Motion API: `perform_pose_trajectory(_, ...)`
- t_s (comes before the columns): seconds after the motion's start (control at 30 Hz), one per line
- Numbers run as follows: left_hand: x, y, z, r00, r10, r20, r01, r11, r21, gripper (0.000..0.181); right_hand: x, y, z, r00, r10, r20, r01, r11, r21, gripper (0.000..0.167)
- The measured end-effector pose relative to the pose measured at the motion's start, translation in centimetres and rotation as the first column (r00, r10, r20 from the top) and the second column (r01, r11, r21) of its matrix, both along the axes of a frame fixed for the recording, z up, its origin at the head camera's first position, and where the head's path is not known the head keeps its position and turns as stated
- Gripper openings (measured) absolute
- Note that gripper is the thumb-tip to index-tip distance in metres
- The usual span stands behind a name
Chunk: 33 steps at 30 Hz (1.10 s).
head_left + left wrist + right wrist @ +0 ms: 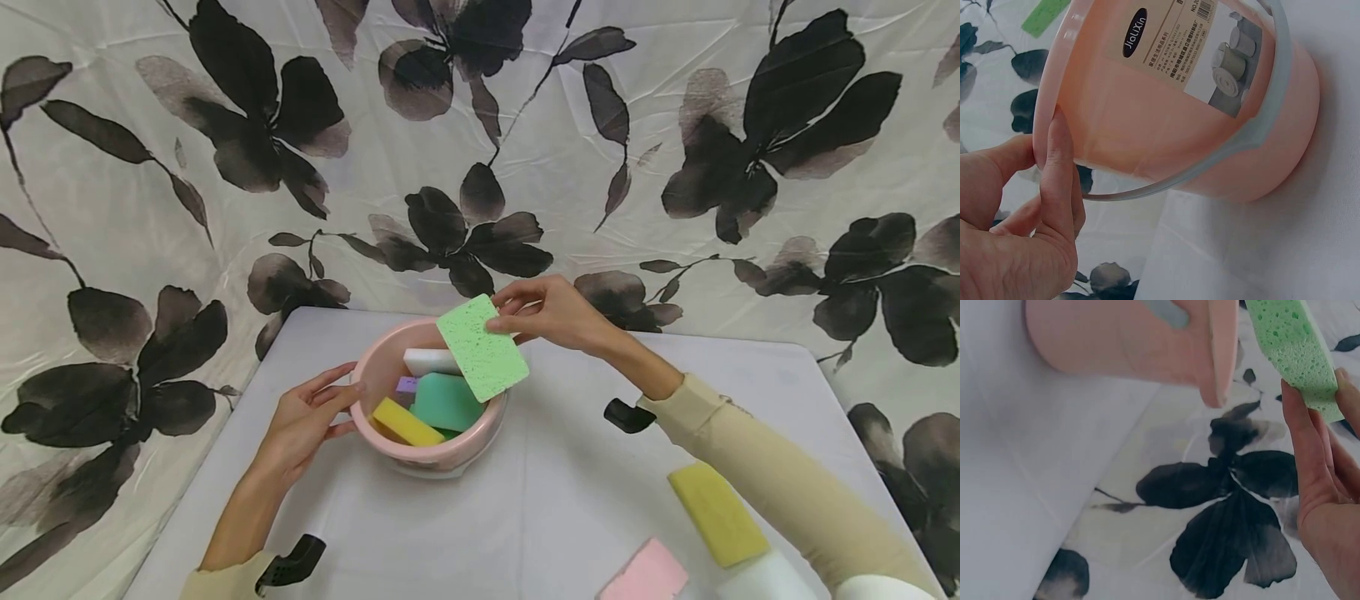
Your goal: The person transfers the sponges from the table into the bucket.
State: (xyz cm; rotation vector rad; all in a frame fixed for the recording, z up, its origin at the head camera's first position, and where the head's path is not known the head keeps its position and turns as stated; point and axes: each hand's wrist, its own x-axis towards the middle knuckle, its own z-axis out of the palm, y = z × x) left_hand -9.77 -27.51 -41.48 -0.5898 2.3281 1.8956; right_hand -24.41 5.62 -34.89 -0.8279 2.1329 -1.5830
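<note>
A pink bucket (442,454) with a grey handle (1260,125) holds a yellow sponge (406,422), a teal sponge (448,402), a white block (431,361) and a small purple piece (407,385). The left hand (300,425) pinches the bucket's rim at its left side, thumb and fingers on either side of the wall in the left wrist view. Above the bucket's right rim, the right hand (551,312) pinches a light green sponge (483,348) by its upper right edge. In the right wrist view this sponge (1294,350) is apart from the bucket.
On the white table (570,467), at the front right, lie another yellow sponge (718,513), a pink sponge (645,573) and a white block (768,579), partly beside the right sleeve. A floral cloth (450,150) hangs behind the table.
</note>
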Motion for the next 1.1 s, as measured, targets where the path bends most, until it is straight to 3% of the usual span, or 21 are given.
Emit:
perform_pose_trajectory(0.3,-0.1,0.0,-0.1,1.000,0.001,0.001,-0.001,1.000,0.003,0.068,-0.2,-2.9,-1.2,0.999,0.016,-0.036,-0.015,1.000,0.023,0.036)
perform_pose_trajectory(0.53,-0.1,-0.1,-0.1,1.000,0.006,0.000,-0.006,1.000,0.007,0.067,0.2,-5.1,-2.0,0.981,0.039,-0.189,-0.014,0.991,0.132,0.031)
perform_pose_trajectory(0.67,-0.1,-0.1,-0.2,1.000,0.007,-0.003,-0.007,1.000,0.011,0.068,0.5,-6.4,-2.5,0.976,0.069,-0.205,-0.042,0.990,0.132,0.029)
perform_pose_trajectory(1.1,-0.2,-0.2,-0.3,1.000,0.005,-0.002,-0.005,1.000,0.009,0.068,1.5,-9.5,-4.6,0.915,0.200,-0.350,-0.122,0.965,0.232,0.020)
